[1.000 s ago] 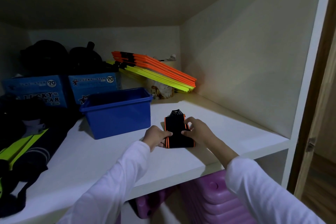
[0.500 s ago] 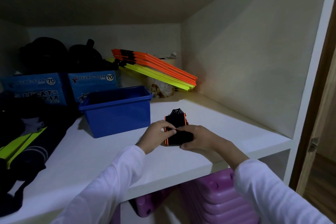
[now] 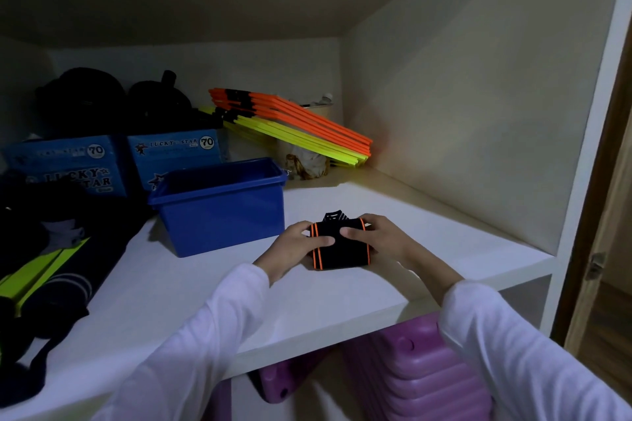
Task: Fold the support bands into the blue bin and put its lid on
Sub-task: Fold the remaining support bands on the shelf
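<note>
A black support band with orange stripes [image 3: 342,255] lies folded on the white shelf [image 3: 342,297], just right of the open blue bin [image 3: 222,212]. My left hand [image 3: 295,246] grips the band's left side with its thumb across the top. My right hand [image 3: 379,237] grips the right side, thumb also on top. The inside of the bin is hidden from this angle. I see no lid.
Two blue Lucky Star boxes [image 3: 174,150] stand behind the bin with black gear on top. Orange and yellow slats [image 3: 294,126] lean in the back corner. Dark and neon-yellow clothing [image 3: 44,280] fills the left. A purple suitcase [image 3: 410,376] sits under the shelf.
Both hands folded the far end of the band over toward me, making it shorter and thicker. Their thumbs now lie on top of the fold.
</note>
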